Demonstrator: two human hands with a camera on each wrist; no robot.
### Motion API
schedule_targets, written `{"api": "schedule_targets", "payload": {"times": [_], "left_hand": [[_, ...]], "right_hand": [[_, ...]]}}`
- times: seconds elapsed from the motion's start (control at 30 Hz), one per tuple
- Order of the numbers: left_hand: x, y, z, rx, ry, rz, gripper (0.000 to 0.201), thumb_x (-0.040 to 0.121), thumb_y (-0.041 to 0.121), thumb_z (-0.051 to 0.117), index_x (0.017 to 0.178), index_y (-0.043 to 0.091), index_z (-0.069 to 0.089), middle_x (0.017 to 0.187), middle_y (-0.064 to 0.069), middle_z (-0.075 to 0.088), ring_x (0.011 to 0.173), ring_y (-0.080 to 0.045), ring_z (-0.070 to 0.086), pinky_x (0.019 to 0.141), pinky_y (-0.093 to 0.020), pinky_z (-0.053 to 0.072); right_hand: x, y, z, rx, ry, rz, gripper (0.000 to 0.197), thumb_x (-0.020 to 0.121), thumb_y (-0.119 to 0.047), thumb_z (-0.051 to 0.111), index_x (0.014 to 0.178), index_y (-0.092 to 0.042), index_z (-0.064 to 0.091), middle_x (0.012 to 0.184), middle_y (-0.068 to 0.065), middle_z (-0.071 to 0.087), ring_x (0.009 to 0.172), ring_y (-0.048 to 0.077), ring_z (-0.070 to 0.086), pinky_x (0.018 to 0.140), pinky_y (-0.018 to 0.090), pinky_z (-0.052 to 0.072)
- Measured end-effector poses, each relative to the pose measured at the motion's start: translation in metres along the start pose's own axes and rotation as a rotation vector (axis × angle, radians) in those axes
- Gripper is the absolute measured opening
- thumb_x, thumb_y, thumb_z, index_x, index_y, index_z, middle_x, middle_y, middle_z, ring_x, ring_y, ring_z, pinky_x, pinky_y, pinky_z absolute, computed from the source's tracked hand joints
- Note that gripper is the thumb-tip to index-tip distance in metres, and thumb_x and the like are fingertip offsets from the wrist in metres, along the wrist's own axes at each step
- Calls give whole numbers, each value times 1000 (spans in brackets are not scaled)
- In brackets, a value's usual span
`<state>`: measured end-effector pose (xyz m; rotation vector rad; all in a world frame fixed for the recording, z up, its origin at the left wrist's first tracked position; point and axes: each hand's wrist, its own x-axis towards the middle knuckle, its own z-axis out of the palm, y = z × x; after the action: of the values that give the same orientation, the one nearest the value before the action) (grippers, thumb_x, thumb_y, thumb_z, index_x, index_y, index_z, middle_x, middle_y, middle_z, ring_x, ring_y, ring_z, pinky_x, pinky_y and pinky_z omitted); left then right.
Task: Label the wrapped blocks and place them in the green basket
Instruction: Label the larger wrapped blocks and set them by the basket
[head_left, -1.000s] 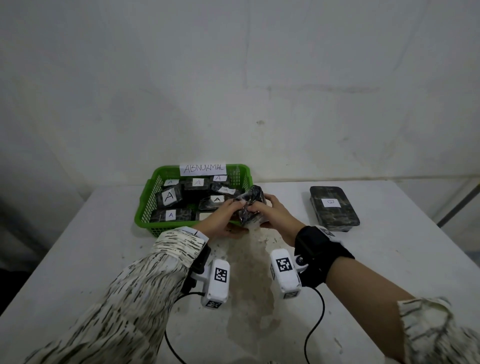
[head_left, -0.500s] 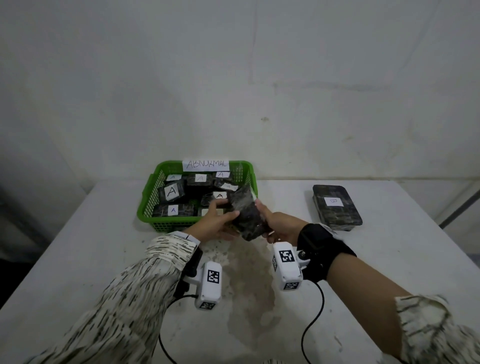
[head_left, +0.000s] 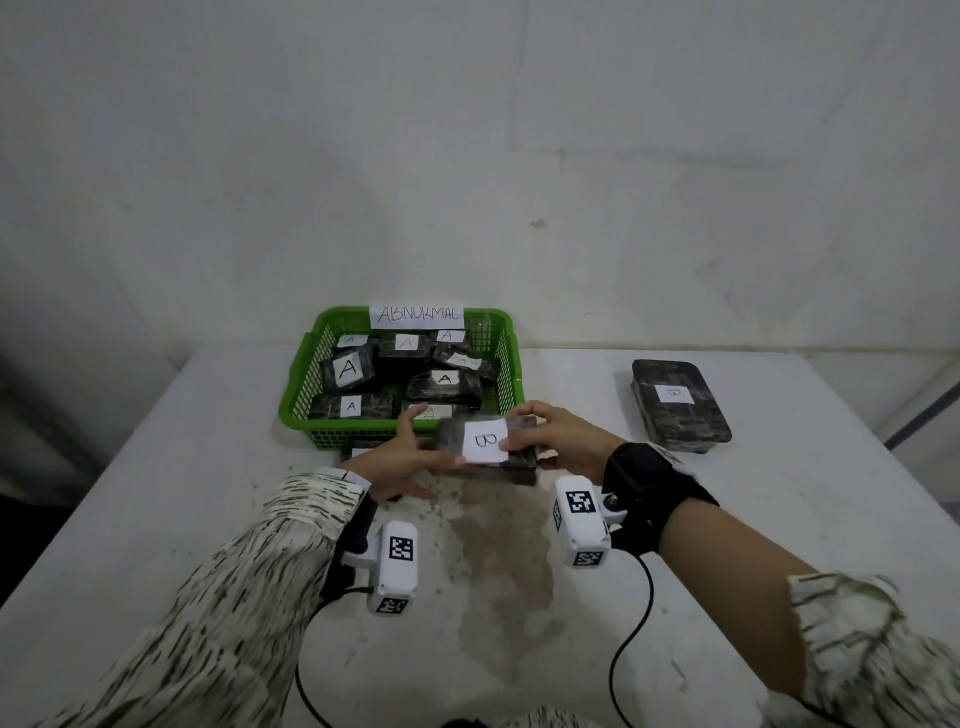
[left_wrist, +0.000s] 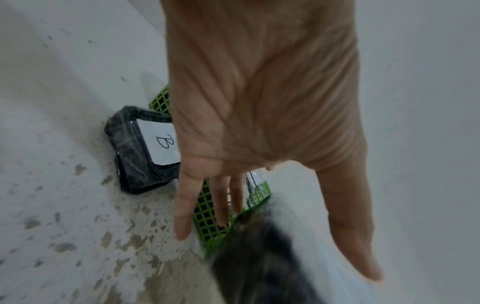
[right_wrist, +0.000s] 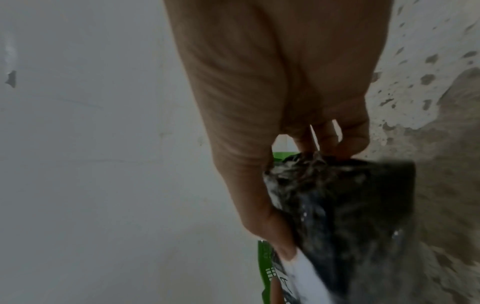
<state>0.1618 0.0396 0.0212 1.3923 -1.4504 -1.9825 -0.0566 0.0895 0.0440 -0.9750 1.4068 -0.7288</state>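
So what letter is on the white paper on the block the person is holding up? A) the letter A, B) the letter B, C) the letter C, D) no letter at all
B: the white label on the wrapped block, gripped by the right hand with the left hand supporting it, reads "B" in the head view.

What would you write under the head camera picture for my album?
Both hands hold a wrapped block with a B label near the green basket.
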Motion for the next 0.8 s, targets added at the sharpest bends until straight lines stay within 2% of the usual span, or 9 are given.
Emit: {"api": "schedule_targets", "payload": {"times": [0.1,0.2,0.27,0.33,0.43,0.57,0.63,0.73,0.8], "left_hand": [[-4,0,-6,-15,-16,22,72,86,7,62,141,34,23,136,-13,47,116,-26,52,90,-43,48],[-7,-2,-2,154,-135,-68,59,86,11,64,136,28,37,131,-11,54,111,-25,57,88,-41,52],[-7,-7,2,250,-172,-138,58,84,12,67,133,27,40,121,-10,60,107,-28,61,87,-45,53],[-7,-13,3,284,-149,-176,57,82,15,70,129,28,40,116,-11,62,101,-31,65,83,-46,56],[-8,-24,1,253,-110,-215,59,81,21,72,130,26,40,126,-16,56,104,-36,63,84,-50,55],[-12,-34,-1,170,-81,-237,45,88,23,63,126,24,39,124,-15,49,91,-30,60,73,-38,57],[-11,-39,-4,134,-60,-238,39,89,22,62,121,24,40,117,-13,49,87,-28,59,73,-38,56],[-11,-44,-10,93,-3,-236,40,89,20,62,121,20,38,106,-7,51,85,-27,59,74,-39,55],[-8,-46,-14,74,48,-217,43,88,19,63,121,18,36,104,-6,52,83,-26,59,71,-38,55]], "right_hand": [[2,-4,2,-25,-41,-25,28,77,5,70,96,-15,66,91,8,67,78,16,62,75,29,44],[5,-5,14,-59,-75,-38,36,78,10,68,109,-9,62,90,9,66,79,17,62,75,23,51],[10,-3,23,-55,-20,-59,45,78,10,68,119,-5,57,93,11,65,83,18,62,78,23,51],[15,2,32,-52,32,-86,49,79,8,68,124,-2,53,108,19,60,92,23,61,83,26,50],[22,12,41,-80,44,-102,47,83,4,67,127,0,50,122,19,54,104,24,56,83,24,51],[32,21,48,-53,55,-104,42,82,0,70,120,-5,52,120,19,53,107,26,55,85,26,51],[37,25,52,-110,104,-85,37,80,-9,75,110,-12,53,112,13,51,103,27,54,71,25,52],[42,36,62,-398,339,-86,48,77,-39,76,105,-13,47,112,8,38,101,25,43,84,35,46],[42,39,70,-395,392,-42,58,79,-51,70,109,-9,42,109,11,40,98,28,45,81,36,45]]}}
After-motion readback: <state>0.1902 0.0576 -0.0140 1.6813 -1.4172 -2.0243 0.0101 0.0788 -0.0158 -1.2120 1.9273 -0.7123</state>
